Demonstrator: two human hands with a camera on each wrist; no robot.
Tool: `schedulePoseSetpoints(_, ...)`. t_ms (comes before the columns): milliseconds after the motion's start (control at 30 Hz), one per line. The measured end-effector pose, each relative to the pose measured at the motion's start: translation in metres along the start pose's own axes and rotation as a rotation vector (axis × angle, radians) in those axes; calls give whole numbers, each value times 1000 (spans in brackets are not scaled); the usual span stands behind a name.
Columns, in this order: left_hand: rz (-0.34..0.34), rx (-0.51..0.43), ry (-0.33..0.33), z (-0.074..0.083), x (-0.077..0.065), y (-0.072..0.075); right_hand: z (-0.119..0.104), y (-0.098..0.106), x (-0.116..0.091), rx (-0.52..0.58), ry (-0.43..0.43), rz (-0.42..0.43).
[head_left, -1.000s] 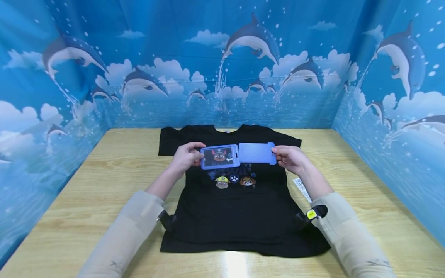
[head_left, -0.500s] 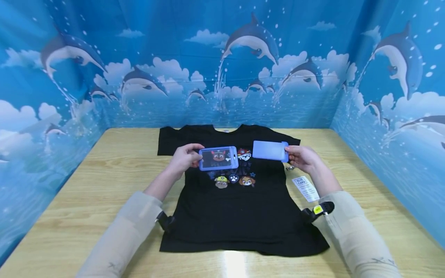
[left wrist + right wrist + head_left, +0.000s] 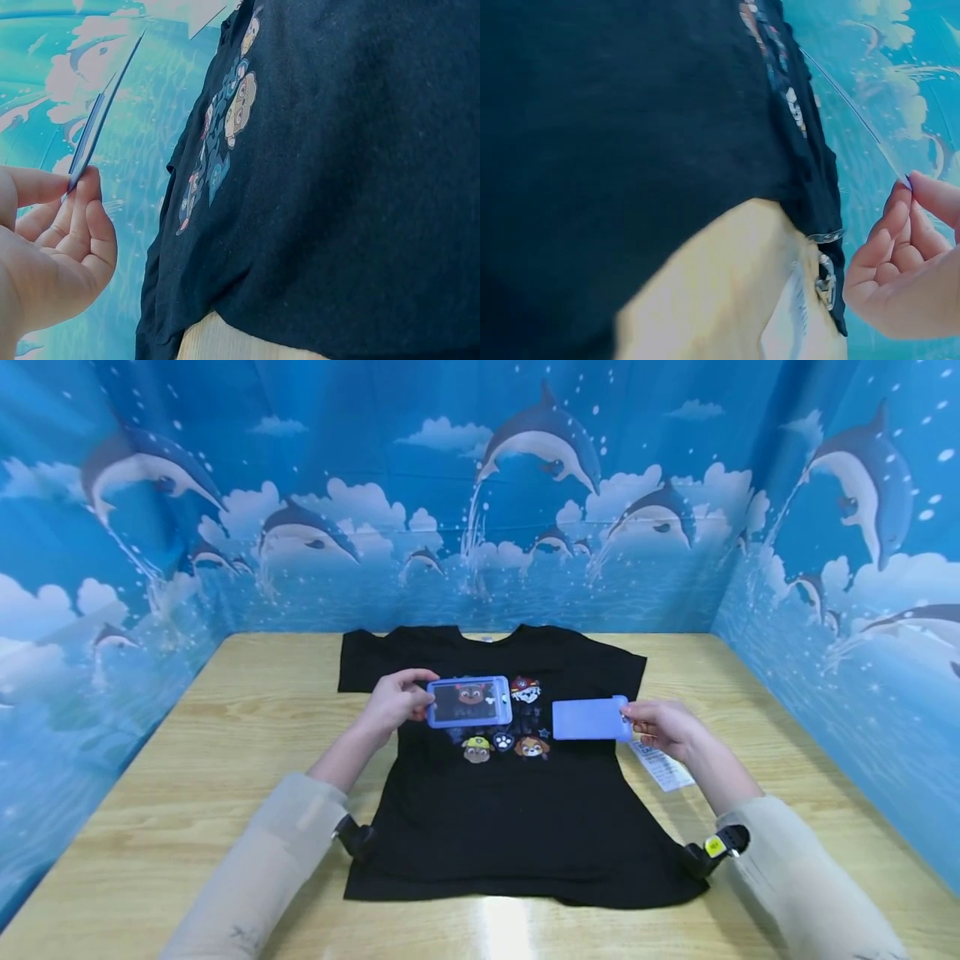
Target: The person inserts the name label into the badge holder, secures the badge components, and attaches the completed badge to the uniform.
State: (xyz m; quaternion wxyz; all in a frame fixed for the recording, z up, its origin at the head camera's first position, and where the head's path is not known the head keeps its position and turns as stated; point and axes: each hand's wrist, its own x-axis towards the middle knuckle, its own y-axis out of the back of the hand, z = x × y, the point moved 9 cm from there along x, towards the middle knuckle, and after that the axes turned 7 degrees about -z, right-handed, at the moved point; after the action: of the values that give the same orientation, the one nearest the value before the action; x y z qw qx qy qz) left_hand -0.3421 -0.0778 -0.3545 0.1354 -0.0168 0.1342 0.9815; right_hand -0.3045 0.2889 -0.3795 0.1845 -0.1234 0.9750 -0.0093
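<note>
My left hand (image 3: 399, 703) pinches the left end of a blue card holder frame (image 3: 471, 724). Through its window shows a cartoon dog's face. In the left wrist view the frame (image 3: 94, 127) is edge-on between thumb and fingers. My right hand (image 3: 663, 727) pinches the right end of a flat blue card holder panel (image 3: 588, 719). It appears as a thin strip (image 3: 855, 112) in the right wrist view. A gap separates frame and panel. Both are held over a black T-shirt (image 3: 517, 827) printed with cartoon dogs, spread on the table.
Right of the shirt lies a white printed card (image 3: 663, 770), partly behind the panel and right hand. A metal clip (image 3: 826, 285) lies by the shirt's edge. The wooden table (image 3: 247, 727) meets a blue dolphin-print curtain (image 3: 360, 585) at its back and sides.
The panel, earlier end to end with the frame, has moved right and then nearer to me in my right hand. My left hand and the frame have barely moved. More of the shirt's print shows.
</note>
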Motion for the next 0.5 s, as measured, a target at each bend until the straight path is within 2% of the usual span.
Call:
schedulePoseSetpoints(367,-25,-8,-15,2,1,-4,20,-6,-7,-1,-33,-47)
schedulePoseSetpoints(500,-36,-11,-7,1,1,-8,28,-4,-7,-56,-61,-41)
